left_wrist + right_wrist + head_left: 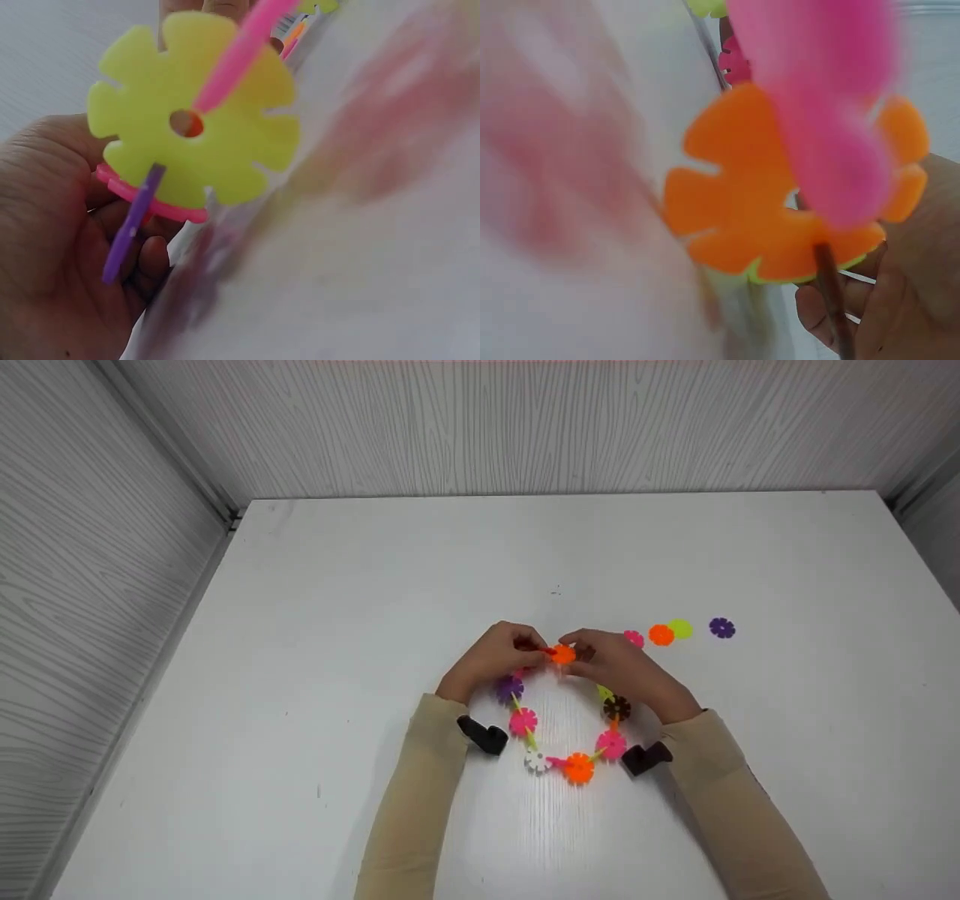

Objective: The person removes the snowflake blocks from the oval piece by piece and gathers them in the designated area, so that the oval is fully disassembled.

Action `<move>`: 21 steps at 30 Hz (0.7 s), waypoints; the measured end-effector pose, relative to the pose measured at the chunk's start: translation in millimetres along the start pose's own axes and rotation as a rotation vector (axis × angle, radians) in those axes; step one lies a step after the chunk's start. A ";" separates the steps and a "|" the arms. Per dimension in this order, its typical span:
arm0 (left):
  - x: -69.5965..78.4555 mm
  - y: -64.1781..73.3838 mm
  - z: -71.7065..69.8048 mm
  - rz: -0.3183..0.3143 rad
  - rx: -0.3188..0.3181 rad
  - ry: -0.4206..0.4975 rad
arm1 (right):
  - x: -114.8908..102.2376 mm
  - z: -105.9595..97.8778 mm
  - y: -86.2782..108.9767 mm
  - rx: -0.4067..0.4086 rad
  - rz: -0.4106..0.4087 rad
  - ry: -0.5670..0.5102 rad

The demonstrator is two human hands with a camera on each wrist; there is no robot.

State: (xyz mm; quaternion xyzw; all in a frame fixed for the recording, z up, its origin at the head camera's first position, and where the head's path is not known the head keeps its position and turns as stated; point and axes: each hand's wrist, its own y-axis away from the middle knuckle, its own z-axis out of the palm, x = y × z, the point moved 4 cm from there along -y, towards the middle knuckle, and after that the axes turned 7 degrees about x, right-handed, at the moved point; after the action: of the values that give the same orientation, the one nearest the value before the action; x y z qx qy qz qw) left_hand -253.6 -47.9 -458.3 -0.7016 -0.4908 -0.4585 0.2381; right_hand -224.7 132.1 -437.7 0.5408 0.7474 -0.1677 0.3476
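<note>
A ring of plastic interlocking flower discs lies on the table. Purple [509,689], white [537,761] and brown [617,708] discs show in it, among pink, orange and yellow-green ones. At the ring's far side my left hand [491,660] pinches a red-pink disc [549,650], seen edge-on. It meets an orange disc [562,654], which my right hand [622,666] holds between thumb and fingertips. In the left wrist view, a yellow disc [142,75] hides the left fingertips. Another orange disc [735,202] covers much of the right fingers in the right wrist view.
Beyond the right hand lie loose discs: a pink one [634,638] beside the hand, an orange one [661,634] overlapping a yellow one [680,629], and a purple one [722,628] farther right. Wood-grain panels [480,427] border the white table [337,585] at the back and sides.
</note>
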 end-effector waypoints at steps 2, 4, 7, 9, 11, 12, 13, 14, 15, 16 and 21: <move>0.1 0.3 -0.1 -0.006 0.004 0.002 | -0.5 0.9 -0.1 0.001 0.007 0.000; 0.0 0.4 -0.2 -0.014 0.006 0.005 | -0.9 1.3 -0.2 0.005 0.013 0.000; 0.4 1.1 -0.4 -0.021 0.004 0.010 | -0.8 1.9 -0.3 0.011 0.018 0.005; 0.5 1.5 -0.2 -0.021 0.001 0.016 | -0.9 2.2 0.0 0.015 0.018 0.009; 0.6 1.7 -0.1 -0.018 -0.002 0.025 | -1.0 2.3 0.2 0.018 0.014 0.012; 0.8 1.9 -0.2 -0.016 -0.003 0.029 | -1.0 2.2 0.2 0.020 0.012 0.013; 0.6 1.8 -0.1 -0.013 -0.003 0.028 | -0.8 2.1 0.4 0.023 0.011 0.017; 0.6 1.8 -0.2 -0.010 -0.003 0.030 | -0.7 1.9 0.6 0.025 0.009 0.021; 0.5 1.7 -0.3 -0.006 -0.002 0.031 | -0.5 1.8 0.4 0.025 0.010 0.025; 0.5 1.7 -0.4 -0.002 -0.003 0.034 | -0.3 1.5 0.4 0.026 0.009 0.028; 1.5 2.3 -2.6 0.025 -0.003 0.024 | 1.2 -2.0 0.1 0.038 0.001 0.058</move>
State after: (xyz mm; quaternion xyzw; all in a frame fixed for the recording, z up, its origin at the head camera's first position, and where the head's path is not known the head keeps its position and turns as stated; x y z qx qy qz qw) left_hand -252.5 -50.2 -455.5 -0.7025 -0.4784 -0.4646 0.2487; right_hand -225.5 134.3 -437.1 0.5525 0.7535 -0.1660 0.3155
